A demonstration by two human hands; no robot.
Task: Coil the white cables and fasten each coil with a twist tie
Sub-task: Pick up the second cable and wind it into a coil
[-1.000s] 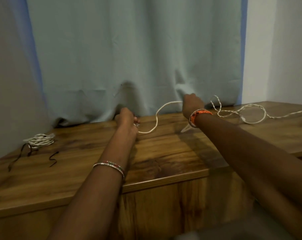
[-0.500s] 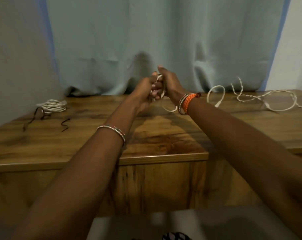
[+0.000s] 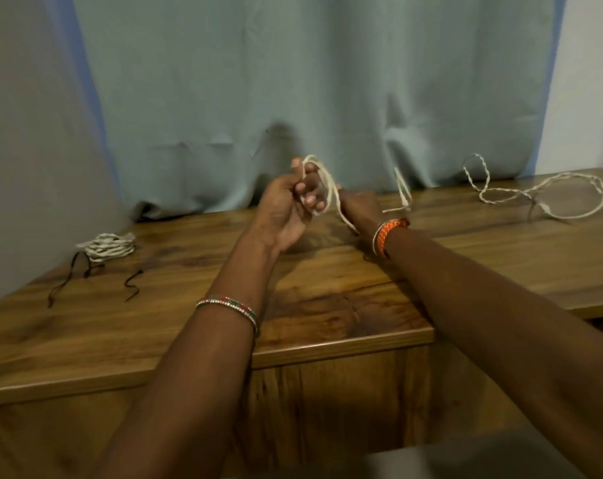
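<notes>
My left hand (image 3: 289, 205) is raised above the wooden table (image 3: 310, 305) and holds a small loop of white cable (image 3: 322, 181) in its curled fingers. My right hand (image 3: 359, 209) sits just right of it and grips the same cable lower down. The loose remainder of that cable (image 3: 493, 195) trails to the right across the tabletop in wide bends. At the far left lies a finished white coil (image 3: 108, 247). Dark twist ties (image 3: 132, 285) lie on the table beside that coil.
A pale green curtain (image 3: 293, 98) hangs right behind the table and touches its back edge. The table's front edge (image 3: 327, 354) runs across below my forearms. A white wall (image 3: 590, 81) stands at the right.
My hands came together from apart, then my right hand drew away to the right and lower. The loop in my left hand has grown, and the cable's loose end has slid closer.
</notes>
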